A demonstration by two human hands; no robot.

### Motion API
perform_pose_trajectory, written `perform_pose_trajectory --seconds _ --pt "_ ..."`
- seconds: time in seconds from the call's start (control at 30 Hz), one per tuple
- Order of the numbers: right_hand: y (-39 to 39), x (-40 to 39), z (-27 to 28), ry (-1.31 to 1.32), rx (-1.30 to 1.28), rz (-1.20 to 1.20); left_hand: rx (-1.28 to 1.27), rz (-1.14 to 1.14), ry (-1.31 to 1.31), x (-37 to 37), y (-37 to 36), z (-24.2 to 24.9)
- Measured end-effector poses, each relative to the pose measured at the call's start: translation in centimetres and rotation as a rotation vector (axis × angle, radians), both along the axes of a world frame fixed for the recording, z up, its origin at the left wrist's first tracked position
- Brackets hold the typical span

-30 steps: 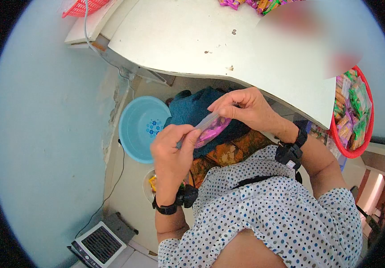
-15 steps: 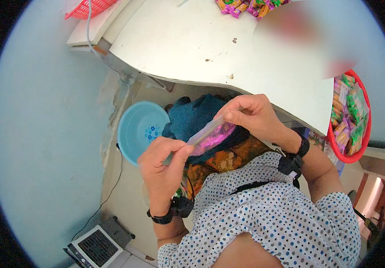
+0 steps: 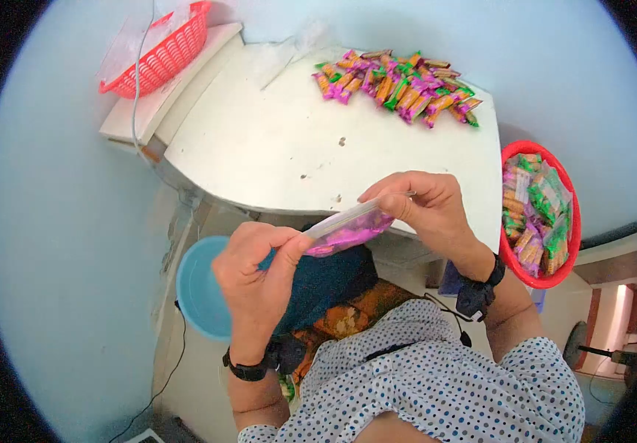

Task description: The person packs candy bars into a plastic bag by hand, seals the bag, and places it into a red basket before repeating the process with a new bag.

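A clear zip bag [image 3: 349,234] with shiny purple packets inside hangs between my two hands, in front of the table edge. My left hand [image 3: 258,275] pinches one end of its zip strip between thumb and forefinger. At the other end, my right hand [image 3: 431,214] grips the strip the same way, fingers closed. The zip strip runs slanted, higher at the right. Beneath the bag, dark blue cloth [image 3: 326,284] lies over my lap. Both wrists carry black straps with small devices.
On the white table [image 3: 252,140], a heap of purple and green snack packets [image 3: 407,87] lies at the back. A red tub [image 3: 577,244] of bagged packets stands at the right. A blue basin [image 3: 199,292] is on the floor at left, and a red basket [image 3: 160,68] sits on the back-left ledge.
My view has tilted up, so more of the table, the packet heap and the red basket shows. Both hands still hold the bag, now raised nearer the table edge.
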State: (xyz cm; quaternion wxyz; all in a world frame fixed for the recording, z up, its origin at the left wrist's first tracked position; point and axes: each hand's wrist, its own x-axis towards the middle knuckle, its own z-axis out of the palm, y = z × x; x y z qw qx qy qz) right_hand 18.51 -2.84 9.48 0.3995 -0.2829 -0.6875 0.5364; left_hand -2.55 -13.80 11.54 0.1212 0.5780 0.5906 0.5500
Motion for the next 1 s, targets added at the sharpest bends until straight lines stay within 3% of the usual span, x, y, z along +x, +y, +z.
perform_pose_trajectory --seconds 0.13,0.23,0.43,0.53,0.73,0.93,1.0 --pt "-0.4 0.7 0.8 0.057 -0.155 -0.009 -0.056 -0.046 -0.044 -0.1 0.7 0.5" --pt "-0.6 0.8 1.8 0.145 -0.250 0.007 -0.094 -0.168 -0.467 -0.1 1.0 -1.3" --pt "-0.7 0.8 1.3 0.137 -0.306 0.027 -0.185 -0.395 -0.786 1.7 1.1 -2.1" --pt "-1.0 0.7 1.7 0.167 -0.323 0.074 -0.255 -0.343 -0.899 2.5 1.0 -2.5" --pt "-1.4 0.9 1.6 0.139 -0.315 0.070 -0.155 -0.396 -0.969 3.2 1.5 -2.8" --pt "-1.7 0.9 1.0 0.144 -0.324 0.020 -0.073 -0.157 -0.801 4.0 0.6 -3.8" --pt "-1.6 1.3 0.8 0.158 -0.314 0.033 -0.069 -0.210 -0.747 3.3 0.2 -4.3"
